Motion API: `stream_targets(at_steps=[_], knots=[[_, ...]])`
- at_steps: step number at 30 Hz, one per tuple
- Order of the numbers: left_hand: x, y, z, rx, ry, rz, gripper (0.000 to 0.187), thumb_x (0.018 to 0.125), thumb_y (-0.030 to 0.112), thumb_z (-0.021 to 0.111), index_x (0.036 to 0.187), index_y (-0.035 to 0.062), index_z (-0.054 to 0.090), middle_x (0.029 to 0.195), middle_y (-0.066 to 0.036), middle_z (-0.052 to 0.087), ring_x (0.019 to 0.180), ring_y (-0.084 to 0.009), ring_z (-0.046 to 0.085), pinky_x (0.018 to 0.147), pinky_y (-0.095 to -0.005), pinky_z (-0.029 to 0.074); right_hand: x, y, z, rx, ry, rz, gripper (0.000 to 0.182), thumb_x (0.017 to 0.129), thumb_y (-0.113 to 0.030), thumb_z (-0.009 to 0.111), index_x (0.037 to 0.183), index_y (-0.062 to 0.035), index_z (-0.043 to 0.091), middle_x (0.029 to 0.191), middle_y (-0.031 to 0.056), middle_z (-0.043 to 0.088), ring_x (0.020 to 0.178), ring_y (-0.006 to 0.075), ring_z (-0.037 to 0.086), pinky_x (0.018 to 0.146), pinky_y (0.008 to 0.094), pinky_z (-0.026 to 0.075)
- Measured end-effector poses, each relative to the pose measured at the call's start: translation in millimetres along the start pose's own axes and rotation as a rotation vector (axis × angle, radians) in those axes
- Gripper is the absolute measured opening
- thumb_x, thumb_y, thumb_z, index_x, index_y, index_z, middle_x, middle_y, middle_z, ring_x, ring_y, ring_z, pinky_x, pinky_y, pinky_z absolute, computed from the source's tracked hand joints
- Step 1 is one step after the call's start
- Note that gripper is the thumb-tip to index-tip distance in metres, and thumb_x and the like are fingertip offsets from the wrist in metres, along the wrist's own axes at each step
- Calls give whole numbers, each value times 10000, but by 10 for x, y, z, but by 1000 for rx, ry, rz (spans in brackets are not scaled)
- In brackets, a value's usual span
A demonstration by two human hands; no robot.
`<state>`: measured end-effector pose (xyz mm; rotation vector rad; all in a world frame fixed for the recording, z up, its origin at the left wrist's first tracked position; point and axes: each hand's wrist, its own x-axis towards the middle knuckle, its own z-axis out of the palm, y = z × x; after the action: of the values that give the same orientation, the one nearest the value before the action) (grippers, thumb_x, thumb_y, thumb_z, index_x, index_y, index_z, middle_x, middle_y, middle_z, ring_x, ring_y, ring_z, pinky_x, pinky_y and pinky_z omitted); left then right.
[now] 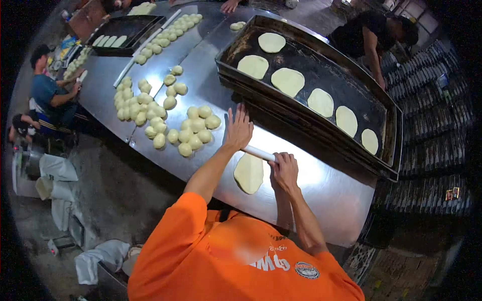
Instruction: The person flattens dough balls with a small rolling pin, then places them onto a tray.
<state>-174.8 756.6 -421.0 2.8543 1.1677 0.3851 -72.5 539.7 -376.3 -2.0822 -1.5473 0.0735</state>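
Observation:
A white rolling pin [259, 153] lies across the far end of a flattened oval of dough [249, 173] on the metal table. My left hand [238, 131] rests over the pin's left end, its fingers stretched out forward. Around the pin's right end, the fingers of my right hand [285, 171] are bent and closed. Left of my left hand sits a cluster of round dough balls [195, 129]. Just beyond my hands stands a dark baking tray [311, 108] carrying several flat dough rounds, among them one pale disc [288, 82].
More dough balls [138, 106] lie farther left on the steel table [201, 50], near a long white rod [131, 64]. A second tray [128, 27] holds dough strips. One co-worker [55, 95] stands at left, another [374, 40] leans near the big tray. Stacked trays [427, 130] rise at right.

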Motion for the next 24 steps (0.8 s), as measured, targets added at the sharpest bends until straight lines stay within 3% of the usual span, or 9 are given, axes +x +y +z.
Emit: stream_targets(at_steps=[3, 5, 7, 10, 14, 16, 18, 21, 24], knots=[[-362, -11, -24, -193, 29, 75, 531, 1022, 279, 384, 1416, -75, 422, 1569, -240, 304, 1483, -381, 225, 1193, -603, 99, -200, -152, -78, -45, 49, 8, 251, 863, -167, 681, 1099, -85, 653, 1057, 115, 625, 990, 311, 571, 817, 439, 442], [-1169, -3, -250, -226, -48, 141, 556, 1005, 268, 409, 1471, -34, 392, 1564, -182, 351, 1482, -330, 255, 1194, -570, 135, -798, -270, 35, -29, 18, 3, 294, 853, -154, 681, 1140, -95, 658, 1084, 105, 617, 998, 305, 564, 836, 438, 428], [-1785, 20, -491, -281, -114, 21, 533, 1005, 263, 409, 1459, -17, 423, 1535, -175, 401, 1453, -340, 316, 1190, -569, 154, -1301, -437, 111, 20, 17, -13, 362, 828, -144, 691, 1186, -108, 650, 1080, 95, 610, 1023, 302, 559, 859, 436, 423], [-2315, 105, -560, -284, -51, -58, 511, 1011, 249, 401, 1448, -14, 443, 1530, -165, 413, 1433, -336, 353, 1187, -567, 170, -1352, -379, -2, 28, -109, -29, 420, 775, -120, 722, 1188, -108, 649, 1088, 91, 610, 1058, 298, 561, 887, 440, 427], [-1909, 88, -401, -438, 71, -97, 492, 1019, 240, 395, 1430, -21, 462, 1508, -154, 446, 1413, -329, 382, 1185, -568, 177, -682, -296, -199, -44, -76, -200, 368, 797, -99, 704, 1160, -88, 648, 1103, 109, 606, 1059, 305, 561, 902, 445, 432], [-1325, 77, -273, -284, 142, -122, 469, 1026, 240, 385, 1399, -22, 495, 1479, -146, 482, 1394, -322, 407, 1189, -560, 181, -263, -218, -150, 26, 42, -148, 300, 866, -140, 652, 1160, -81, 642, 1106, 114, 608, 1036, 307, 561, 899, 444, 427], [-812, 70, -158, -227, 264, -53, 446, 1012, 257, 423, 1337, -19, 552, 1391, -137, 565, 1350, -311, 455, 1194, -588, 142, 30, 175, 159, -151, 36, -196, 258, 936, -235, 586, 1134, -80, 645, 1067, 109, 603, 1012, 303, 557, 868, 434, 423], [-191, -48, -39, -264, 303, -127, 364, 961, 272, 522, 1175, 7, 652, 1218, -98, 664, 1232, -272, 555, 1181, -664, 39, 544, 417, 346, -216, 90, -128, 205, 960, -224, 558, 1103, -115, 658, 1044, 93, 602, 970, 289, 561, 831, 440, 428], [85, -205, -78, -380, 305, -185, 328, 967, 212, 551, 1230, 25, 610, 1224, -125, 644, 1201, -299, 563, 1202, -583, 128, 748, 357, 247, -277, -234, -153, 230, 949, -234, 584, 1121, -99, 655, 1072, 131, 610, 989, 315, 568, 831, 455, 444]])
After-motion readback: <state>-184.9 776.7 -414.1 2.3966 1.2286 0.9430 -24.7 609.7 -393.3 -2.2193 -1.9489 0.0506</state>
